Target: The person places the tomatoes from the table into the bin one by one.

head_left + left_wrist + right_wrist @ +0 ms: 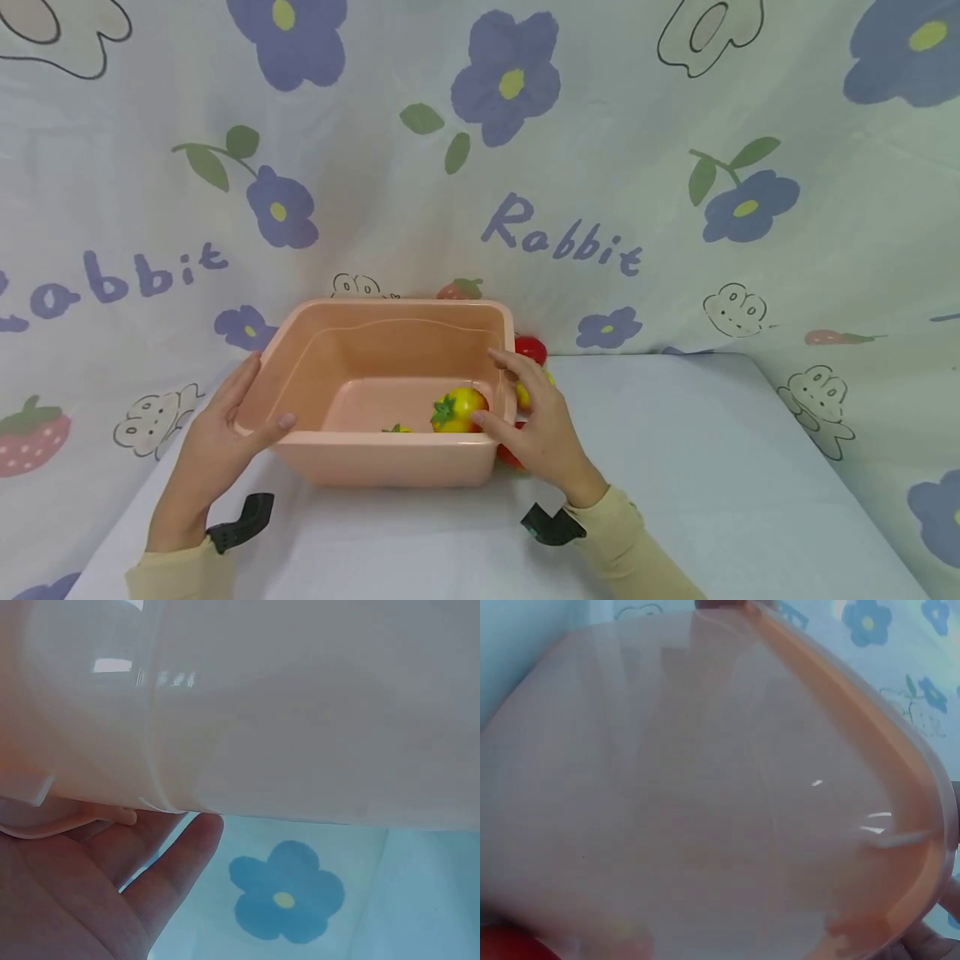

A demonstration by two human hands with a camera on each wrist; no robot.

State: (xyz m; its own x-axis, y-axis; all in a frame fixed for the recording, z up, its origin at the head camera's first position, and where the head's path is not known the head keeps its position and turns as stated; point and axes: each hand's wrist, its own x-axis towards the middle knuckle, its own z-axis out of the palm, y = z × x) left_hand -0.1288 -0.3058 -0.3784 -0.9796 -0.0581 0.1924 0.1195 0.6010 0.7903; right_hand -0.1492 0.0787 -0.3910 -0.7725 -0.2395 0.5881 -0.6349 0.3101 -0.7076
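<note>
A peach plastic basin [397, 462] stands in front of me on the white table. My left hand [217, 437] grips its left end, the thumb over the near corner of the rim and the fingers outside. At the right end my right hand [536, 421] holds the rim, thumb over the near corner and fingers along the side. Inside lies a yellow tomato [459, 409] with a green leafy top. The front rim mostly hides a second yellow piece [401, 429]. In the right wrist view the basin's outer wall [682, 765] fills most of the picture.
Just beyond the basin's right wall are a red fruit [531, 348], a yellow one [522, 395] and another red one [510, 457], partly covered by my right hand. A printed cloth [600, 158] hangs behind the white tabletop [675, 450].
</note>
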